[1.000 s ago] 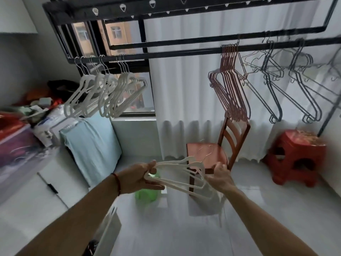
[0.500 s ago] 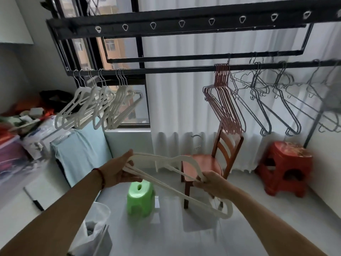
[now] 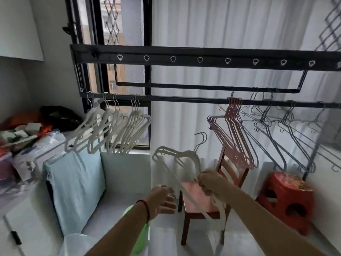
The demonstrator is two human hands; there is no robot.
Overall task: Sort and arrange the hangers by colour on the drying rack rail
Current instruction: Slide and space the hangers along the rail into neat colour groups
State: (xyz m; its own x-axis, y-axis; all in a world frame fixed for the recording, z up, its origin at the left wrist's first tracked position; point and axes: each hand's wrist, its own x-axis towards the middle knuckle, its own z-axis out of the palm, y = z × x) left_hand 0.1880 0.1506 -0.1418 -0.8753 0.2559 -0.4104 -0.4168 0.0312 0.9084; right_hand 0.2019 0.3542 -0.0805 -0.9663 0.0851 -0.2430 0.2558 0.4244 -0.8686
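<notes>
Right hand [image 3: 212, 182]: fingers curled tight round a bunch of white hangers [image 3: 177, 159], held below the rail with the hooks pointing up toward it.
Left hand [image 3: 162, 199]: fingers loosely spread and relaxed, just beside a long arm of the held bunch; whether it touches is hard to tell through the blur.
Rail [image 3: 184, 99]: black bar running across the window and curtain.
Hung whites [image 3: 108, 132]: a cluster at the rail's left end, by the window.
Pinks [image 3: 233, 132]: bunched together right of the middle.
Greys [image 3: 280, 133]: spread along the right stretch, just beside the pinks.
Chair [image 3: 201, 198]: wooden, under the hands.
Stool [image 3: 287, 198]: red, on the floor at right.
</notes>
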